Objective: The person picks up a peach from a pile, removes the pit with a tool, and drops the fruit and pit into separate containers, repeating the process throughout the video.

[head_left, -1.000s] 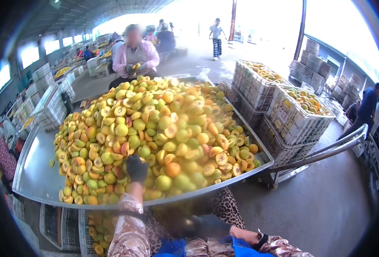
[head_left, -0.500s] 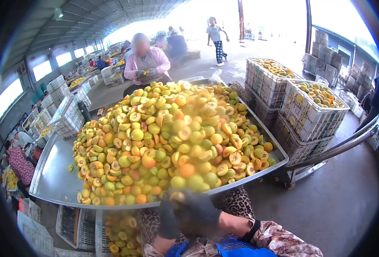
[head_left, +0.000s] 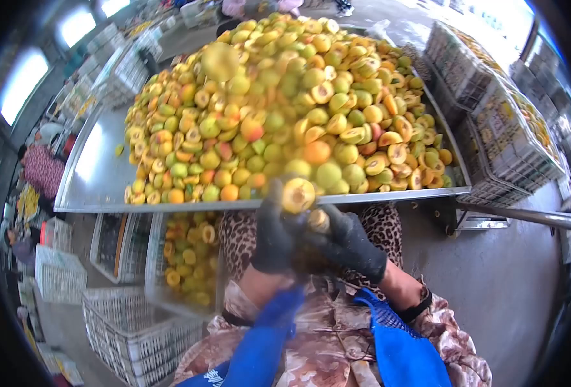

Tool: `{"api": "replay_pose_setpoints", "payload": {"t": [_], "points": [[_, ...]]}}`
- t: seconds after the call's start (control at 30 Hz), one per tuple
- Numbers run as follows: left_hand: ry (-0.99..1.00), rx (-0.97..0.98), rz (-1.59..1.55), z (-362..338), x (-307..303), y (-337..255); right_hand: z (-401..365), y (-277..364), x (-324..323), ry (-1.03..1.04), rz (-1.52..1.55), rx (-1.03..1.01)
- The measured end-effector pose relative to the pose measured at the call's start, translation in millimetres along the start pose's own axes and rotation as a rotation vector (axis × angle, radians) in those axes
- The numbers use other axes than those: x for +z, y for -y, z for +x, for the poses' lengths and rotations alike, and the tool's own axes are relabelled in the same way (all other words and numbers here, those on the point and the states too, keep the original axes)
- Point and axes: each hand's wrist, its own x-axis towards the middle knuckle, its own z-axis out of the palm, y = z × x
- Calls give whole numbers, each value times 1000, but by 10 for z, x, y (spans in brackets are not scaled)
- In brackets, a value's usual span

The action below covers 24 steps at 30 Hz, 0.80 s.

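Note:
My left hand point(head_left: 274, 233), in a dark glove, is closed around a halved peach point(head_left: 298, 195), its cut face and brown centre turned up toward me. Close beside it, my right hand point(head_left: 353, 244), gloved too, has its fingers curled around something with a round, tan end point(head_left: 318, 220); blur hides what it is. Both hands are over my lap, at the near edge of a metal table point(head_left: 98, 171). A big heap of halved peaches point(head_left: 234, 138), yellow, green and reddish, covers much of that table.
Left of my legs stands a crate of peach halves point(head_left: 189, 258), with a white plastic crate point(head_left: 140, 335) nearer me. Stacked crates point(head_left: 498, 122) filled with fruit stand at the right, by a metal cart rail point(head_left: 524, 217). Another person's pink sleeve point(head_left: 234, 8) shows beyond the heap.
My view has tipped downward, so the table sits higher and more of my lap shows. My hands have parted slightly, and the peach half's cut face now shows clearly.

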Motion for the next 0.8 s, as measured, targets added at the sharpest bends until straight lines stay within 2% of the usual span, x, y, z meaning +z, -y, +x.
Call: {"api": "replay_pose_setpoints", "payload": {"t": [0.03,0.07,0.1,0.17,0.23,0.27,0.37,0.43,0.47,0.53,0.63,0.7,0.73,0.77,0.8], "points": [[-59,18,-96,-34,63,-35,-43,-50,-20,19,51,75],[-56,117,69,-22,-10,-12,-52,-130,30,-11,185,82],[-46,207,237,14,-83,16,-56,-170,47,-14,157,73],[-27,204,262,5,-118,46,-48,-173,41,-26,96,64],[-16,26,-28,-72,76,-12,33,-85,40,-25,158,85],[50,25,-80,-60,63,15,71,-92,51,-25,165,101],[-41,141,122,55,-36,71,130,-113,137,-41,174,84],[-165,107,99,33,24,52,138,-125,210,-21,165,84],[-227,88,89,7,74,19,124,-178,230,11,67,9],[-194,86,195,-49,114,-51,77,-326,228,65,-132,-143],[-130,154,301,-43,78,3,79,-148,261,30,146,53],[-88,310,522,-10,-12,-44,126,-449,368,-81,18,-123],[-118,257,388,5,-54,-25,138,-307,330,-15,17,-27],[-142,235,257,30,-90,27,175,-450,382,-44,24,-119],[-144,323,343,54,-117,37,200,-570,394,-48,-38,-160]]}}
